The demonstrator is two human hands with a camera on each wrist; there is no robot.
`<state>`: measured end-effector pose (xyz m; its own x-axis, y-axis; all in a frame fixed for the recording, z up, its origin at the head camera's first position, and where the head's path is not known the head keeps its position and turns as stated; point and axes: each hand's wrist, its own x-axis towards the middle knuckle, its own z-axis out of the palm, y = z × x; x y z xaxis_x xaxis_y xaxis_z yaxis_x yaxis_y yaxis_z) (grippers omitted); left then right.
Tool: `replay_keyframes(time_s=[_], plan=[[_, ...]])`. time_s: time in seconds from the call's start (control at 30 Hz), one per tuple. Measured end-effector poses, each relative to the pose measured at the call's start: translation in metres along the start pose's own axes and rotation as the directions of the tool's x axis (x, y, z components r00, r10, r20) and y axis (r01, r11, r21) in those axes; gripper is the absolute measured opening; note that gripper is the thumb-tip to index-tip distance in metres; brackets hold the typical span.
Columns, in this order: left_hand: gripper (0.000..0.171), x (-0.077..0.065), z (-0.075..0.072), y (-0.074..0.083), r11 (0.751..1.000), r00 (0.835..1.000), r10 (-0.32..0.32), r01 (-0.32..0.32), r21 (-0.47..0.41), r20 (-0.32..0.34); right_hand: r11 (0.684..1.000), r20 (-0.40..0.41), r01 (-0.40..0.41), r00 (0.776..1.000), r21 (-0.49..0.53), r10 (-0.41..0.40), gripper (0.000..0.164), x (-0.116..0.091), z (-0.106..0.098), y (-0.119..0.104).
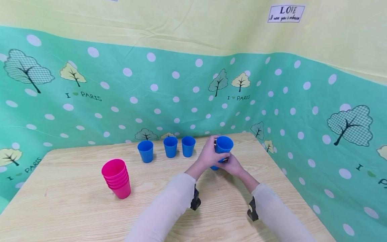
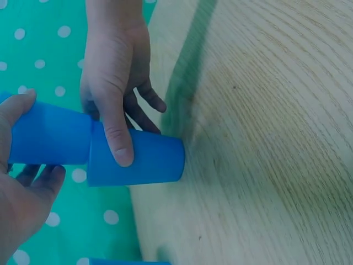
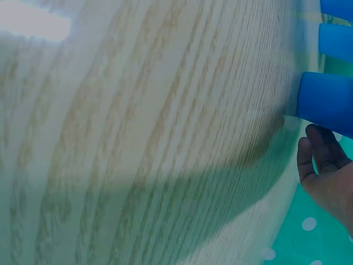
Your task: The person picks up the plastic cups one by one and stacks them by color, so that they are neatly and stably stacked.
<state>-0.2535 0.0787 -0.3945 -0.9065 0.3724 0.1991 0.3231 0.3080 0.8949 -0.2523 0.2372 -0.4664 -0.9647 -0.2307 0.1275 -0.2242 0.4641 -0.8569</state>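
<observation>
My left hand (image 1: 208, 154) grips an upper blue cup (image 1: 224, 144), mouth upward, near the table's back right. Below it is a lower blue cup (image 2: 146, 160), held by my right hand (image 1: 232, 165), whose thumb lies along its side in the left wrist view. There the narrow end of the upper cup (image 2: 52, 135) meets the lower cup's wide end; how far it goes in is hidden. The right wrist view shows the right hand (image 3: 333, 185) at its edge, fingers beside the lower cup (image 3: 328, 102).
Three blue cups, the left one (image 1: 145, 152), the middle one (image 1: 170, 147) and the right one (image 1: 188, 147), stand upright along the back of the wooden table (image 1: 69, 201). Left of the arms stands a stack of several pink cups (image 1: 117, 178). A polka-dot cloth (image 1: 121, 87) hangs behind and right.
</observation>
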Motion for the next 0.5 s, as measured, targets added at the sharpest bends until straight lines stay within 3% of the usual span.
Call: replay_keyframes(time_s=[0.3, 0.5], plan=[[0.074, 0.003, 0.001, -0.005, 0.999, 0.999, -0.034, 0.034, 0.006, -0.015, 0.998, -0.005, -0.055, 0.998, -0.013, 0.055, 0.068, 0.001, 0.001, 0.000], [0.073, 0.000, 0.002, -0.015, 0.995, 0.995, -0.096, 0.096, 0.026, -0.011, 0.997, 0.004, -0.075, 0.997, -0.008, 0.075, 0.072, 0.000, -0.001, -0.002]])
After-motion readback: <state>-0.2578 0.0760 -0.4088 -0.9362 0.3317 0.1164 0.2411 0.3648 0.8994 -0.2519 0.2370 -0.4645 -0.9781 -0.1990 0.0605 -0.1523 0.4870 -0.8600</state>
